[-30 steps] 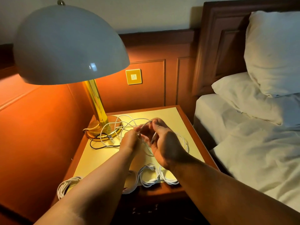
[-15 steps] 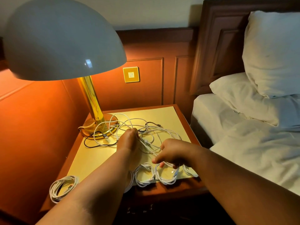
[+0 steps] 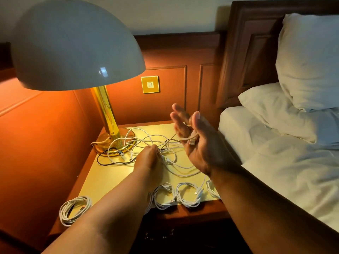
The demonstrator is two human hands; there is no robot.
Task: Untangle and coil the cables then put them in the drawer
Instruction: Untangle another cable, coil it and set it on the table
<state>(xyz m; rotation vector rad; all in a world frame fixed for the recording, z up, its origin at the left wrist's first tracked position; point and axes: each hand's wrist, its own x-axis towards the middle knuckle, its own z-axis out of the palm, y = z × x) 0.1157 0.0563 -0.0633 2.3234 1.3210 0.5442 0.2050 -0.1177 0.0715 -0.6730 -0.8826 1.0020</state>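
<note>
A white coil (image 3: pixel 74 209) is seen at the near left corner of the tabletop (image 3: pixel 110 173). A lamp (image 3: pixel 73 44) stands at the far left, and its base is overlapped by a tangle (image 3: pixel 146 143) of white and black cables. The tangle is pinched by the curled fingers of the left hand (image 3: pixel 148 158). Three more coils (image 3: pixel 187 196) are lined along the near edge. The right hand (image 3: pixel 200 143) is raised above the tabletop, palm up, with fingers spread apart; one white cable end (image 3: pixel 191 139) is draped across it. A bed (image 3: pixel 284 153) lies to the right.
</note>
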